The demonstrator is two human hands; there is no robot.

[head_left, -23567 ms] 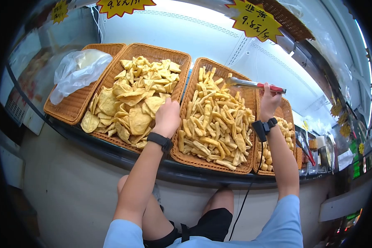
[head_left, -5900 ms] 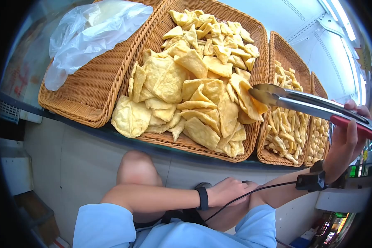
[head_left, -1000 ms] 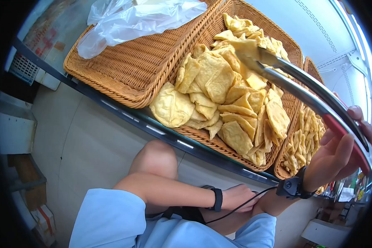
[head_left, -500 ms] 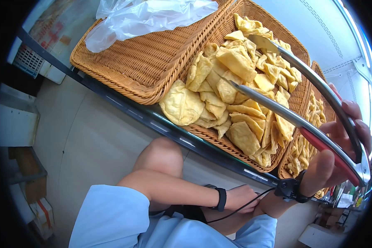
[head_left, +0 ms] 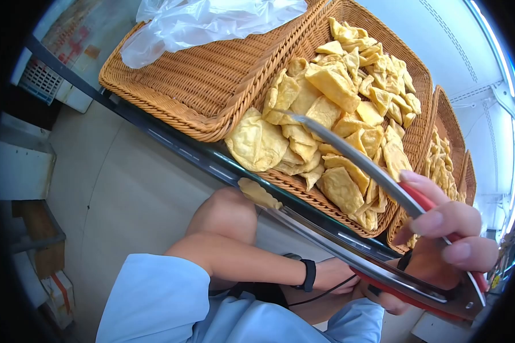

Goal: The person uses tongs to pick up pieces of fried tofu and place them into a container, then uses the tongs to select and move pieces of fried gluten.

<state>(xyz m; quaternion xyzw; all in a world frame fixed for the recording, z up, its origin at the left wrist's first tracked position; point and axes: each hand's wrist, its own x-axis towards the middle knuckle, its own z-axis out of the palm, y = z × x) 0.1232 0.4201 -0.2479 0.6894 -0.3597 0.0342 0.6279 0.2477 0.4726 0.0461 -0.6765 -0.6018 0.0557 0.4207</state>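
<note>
My right hand grips a pair of metal tongs with red handle grips, their arms spread wide. One tong tip lies over a heap of flat, wrinkled yellow fried-looking food pieces; the other hangs outside the front edge of their wicker basket. Nothing is visible between the tips. My left hand, below a black wristband, rests beside my right forearm, over my lap. Its fingers are mostly hidden.
Left of the heap is another wicker basket with a crumpled clear plastic bag on it. Smaller yellow strips fill a basket on the right. A dark shelf edge runs along the front, above a tiled floor.
My right hand has turned and come down toward me with the tongs. One tip has dropped from the heap to outside the basket's front edge. The left hand stays about where it was.
</note>
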